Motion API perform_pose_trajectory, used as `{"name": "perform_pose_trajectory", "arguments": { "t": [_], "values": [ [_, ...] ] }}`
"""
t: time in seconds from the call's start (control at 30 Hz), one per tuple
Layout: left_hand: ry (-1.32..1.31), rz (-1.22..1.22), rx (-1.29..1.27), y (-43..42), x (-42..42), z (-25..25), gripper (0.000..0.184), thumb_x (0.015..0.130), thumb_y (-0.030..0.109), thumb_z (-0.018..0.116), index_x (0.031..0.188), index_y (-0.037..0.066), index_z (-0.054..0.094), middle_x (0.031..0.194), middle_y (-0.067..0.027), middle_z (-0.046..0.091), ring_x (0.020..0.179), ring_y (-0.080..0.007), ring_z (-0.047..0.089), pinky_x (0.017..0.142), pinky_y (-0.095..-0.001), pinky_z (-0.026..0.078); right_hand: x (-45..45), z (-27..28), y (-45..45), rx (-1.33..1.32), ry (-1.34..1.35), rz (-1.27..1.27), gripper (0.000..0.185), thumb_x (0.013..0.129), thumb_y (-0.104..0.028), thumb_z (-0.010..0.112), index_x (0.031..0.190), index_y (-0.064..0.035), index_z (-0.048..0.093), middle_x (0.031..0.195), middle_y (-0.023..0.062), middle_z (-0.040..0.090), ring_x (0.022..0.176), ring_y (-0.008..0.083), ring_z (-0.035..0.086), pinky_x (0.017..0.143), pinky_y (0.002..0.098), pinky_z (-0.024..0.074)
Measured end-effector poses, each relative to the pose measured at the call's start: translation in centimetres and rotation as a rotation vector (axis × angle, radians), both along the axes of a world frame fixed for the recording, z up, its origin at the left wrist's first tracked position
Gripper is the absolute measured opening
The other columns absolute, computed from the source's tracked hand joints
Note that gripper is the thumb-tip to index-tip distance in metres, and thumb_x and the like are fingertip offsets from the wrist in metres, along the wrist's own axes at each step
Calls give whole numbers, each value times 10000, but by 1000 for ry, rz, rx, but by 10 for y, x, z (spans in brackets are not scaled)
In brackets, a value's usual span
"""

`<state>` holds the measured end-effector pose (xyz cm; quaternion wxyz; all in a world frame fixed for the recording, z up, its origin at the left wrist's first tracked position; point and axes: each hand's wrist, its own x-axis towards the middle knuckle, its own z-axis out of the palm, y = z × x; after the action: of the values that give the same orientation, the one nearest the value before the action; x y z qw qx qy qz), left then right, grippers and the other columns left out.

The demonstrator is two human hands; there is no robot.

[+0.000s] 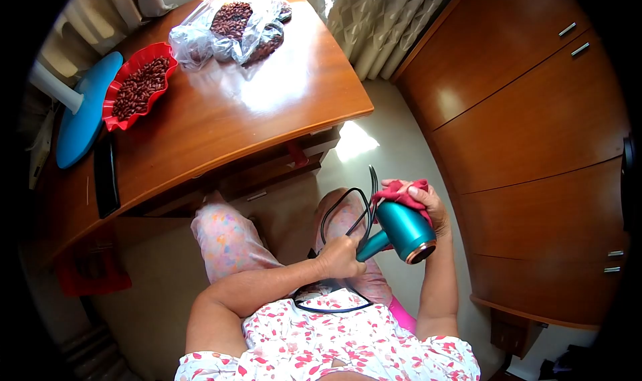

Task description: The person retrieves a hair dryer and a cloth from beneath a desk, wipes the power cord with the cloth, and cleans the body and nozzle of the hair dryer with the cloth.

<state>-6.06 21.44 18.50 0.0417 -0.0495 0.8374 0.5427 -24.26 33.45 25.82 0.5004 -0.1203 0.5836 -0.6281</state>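
Note:
A teal hair dryer with a copper-coloured rim is held over my lap, its rimmed end tilted down to the right. My left hand is closed around the lower end of its handle. With my right hand I press a red cloth against the other end of the dryer's body; the fingers are partly hidden behind the cloth. A black cord loops up beside the handle, and more of it lies across my lap.
On the wooden table ahead stand a red bowl of dark red beans, a plastic bag with more beans, a blue round object and a black strip. Wooden cabinets line the right; curtains hang behind.

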Motion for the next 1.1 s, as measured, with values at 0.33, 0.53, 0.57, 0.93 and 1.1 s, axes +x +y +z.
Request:
{"name": "perform_pose_trajectory", "arguments": {
  "t": [0.33,0.53,0.57,0.93,1.1],
  "values": [
    [-157,110,48,-15,-19,18,338,596,189,649,831,-25,535,675,-225,585,677,-364,608,656,-427,477,52,-41,-24,-625,-338,-476,594,893,-524,384,1306,-98,350,1197,153,506,1002,313,564,849,448,498],
    [-158,154,-11,-20,-20,23,334,614,195,624,839,-35,534,711,-251,592,712,-395,599,689,-454,470,63,-36,-32,-436,-191,-584,528,885,-462,436,1227,-64,388,1148,156,514,1018,309,542,890,457,467],
    [-165,155,10,-19,-20,23,340,622,203,618,847,-37,528,739,-271,592,742,-424,587,711,-482,457,64,-36,-33,-403,-53,-551,530,883,-457,442,1227,-58,386,1151,158,512,1023,312,538,895,462,462],
    [-185,291,-3,-23,-25,31,326,631,198,622,820,-56,547,734,-284,598,741,-417,605,723,-462,481,90,-61,-38,-551,-329,-705,814,788,-650,452,1319,-54,295,1282,154,437,1143,310,467,1012,432,355],
    [-176,289,-20,-23,-25,27,322,641,198,621,813,-63,549,706,-282,594,706,-413,608,688,-461,488,105,-44,-43,-577,-83,-433,736,709,-392,737,1256,-81,355,1189,83,498,1107,200,493,965,377,413]
  ]
}}
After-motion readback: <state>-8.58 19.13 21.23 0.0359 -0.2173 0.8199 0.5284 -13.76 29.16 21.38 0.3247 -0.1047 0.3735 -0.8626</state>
